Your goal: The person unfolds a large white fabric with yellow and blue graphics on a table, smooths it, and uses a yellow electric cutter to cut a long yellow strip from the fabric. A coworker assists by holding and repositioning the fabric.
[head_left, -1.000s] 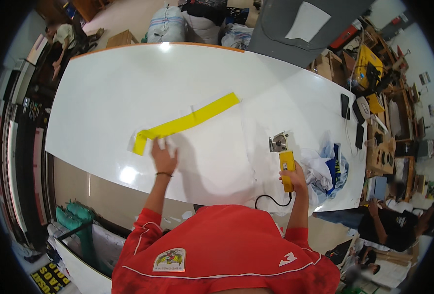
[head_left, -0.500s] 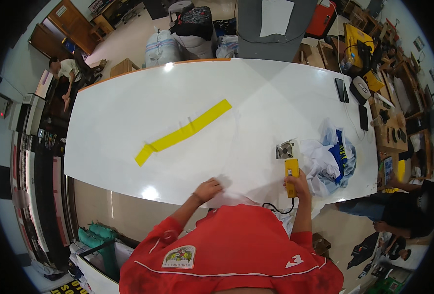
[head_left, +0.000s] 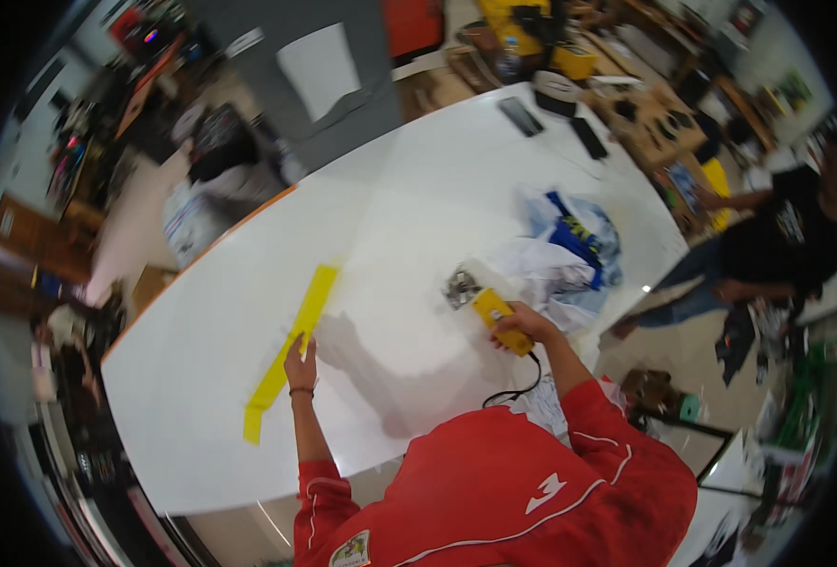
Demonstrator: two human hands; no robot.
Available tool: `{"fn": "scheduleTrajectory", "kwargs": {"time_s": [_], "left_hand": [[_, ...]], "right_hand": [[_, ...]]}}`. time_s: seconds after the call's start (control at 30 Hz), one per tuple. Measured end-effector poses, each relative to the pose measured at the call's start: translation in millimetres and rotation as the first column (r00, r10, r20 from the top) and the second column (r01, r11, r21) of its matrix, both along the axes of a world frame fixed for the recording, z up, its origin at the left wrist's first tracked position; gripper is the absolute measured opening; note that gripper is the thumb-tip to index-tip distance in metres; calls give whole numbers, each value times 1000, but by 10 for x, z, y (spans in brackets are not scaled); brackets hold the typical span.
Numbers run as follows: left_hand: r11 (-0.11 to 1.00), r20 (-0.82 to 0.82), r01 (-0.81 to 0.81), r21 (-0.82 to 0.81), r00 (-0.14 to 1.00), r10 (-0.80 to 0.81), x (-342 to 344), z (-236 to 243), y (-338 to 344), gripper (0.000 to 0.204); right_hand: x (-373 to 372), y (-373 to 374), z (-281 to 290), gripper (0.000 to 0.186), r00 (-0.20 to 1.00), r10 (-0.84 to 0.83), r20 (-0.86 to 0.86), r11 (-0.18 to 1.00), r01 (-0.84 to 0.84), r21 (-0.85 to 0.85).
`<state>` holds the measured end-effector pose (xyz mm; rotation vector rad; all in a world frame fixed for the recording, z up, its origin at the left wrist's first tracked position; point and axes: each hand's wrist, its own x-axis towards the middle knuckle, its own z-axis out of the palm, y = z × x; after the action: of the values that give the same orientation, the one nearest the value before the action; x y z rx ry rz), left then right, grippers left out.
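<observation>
A long yellow strip of cloth [head_left: 318, 295] lies slantwise on the white table [head_left: 390, 208]. Over its middle is my left hand [head_left: 300, 364], thumb and fingers apart; whether the fingertips touch the cloth is hard to make out. My right hand [head_left: 524, 328] is wrapped round the yellow body of an electric rotary cutter [head_left: 500, 315]. The cutter's metal head [head_left: 462, 288] points away from me, and a black cord trails from its rear end. Just beyond and right of the cutter sits a heap of white and blue fabric in clear plastic [head_left: 569, 250].
A phone [head_left: 520, 116], a dark cap-like object [head_left: 556, 93] and a black slim box [head_left: 588, 138] lie at the table's far right. Past the right edge stands a person in a black shirt [head_left: 782, 236]. Stuffed sacks [head_left: 224, 180] stand beyond the far edge.
My left hand has gone from the table's near edge out to the yellow strip. My right hand still holds the cutter. The whole view has turned, with some blur.
</observation>
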<state>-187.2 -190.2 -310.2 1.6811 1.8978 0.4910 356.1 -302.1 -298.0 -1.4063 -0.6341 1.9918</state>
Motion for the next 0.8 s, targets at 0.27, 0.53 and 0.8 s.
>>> {"fn": "scheduleTrajectory", "kwargs": {"time_s": [0.27, 0.53, 0.8], "left_hand": [[992, -554, 124, -6, 825, -106, 1828, -673, 785, 94], [726, 208, 647, 232, 697, -687, 1830, -89, -442, 43], [960, -114, -179, 217, 972, 207, 366, -336, -63, 73]], "right_hand": [[93, -44, 38, 50, 997, -60, -42, 998, 61, 32], [129, -179, -439, 54, 929, -279, -241, 942, 314, 118], [36, -35, -310, 57, 907, -369, -202, 921, 386, 49]]}}
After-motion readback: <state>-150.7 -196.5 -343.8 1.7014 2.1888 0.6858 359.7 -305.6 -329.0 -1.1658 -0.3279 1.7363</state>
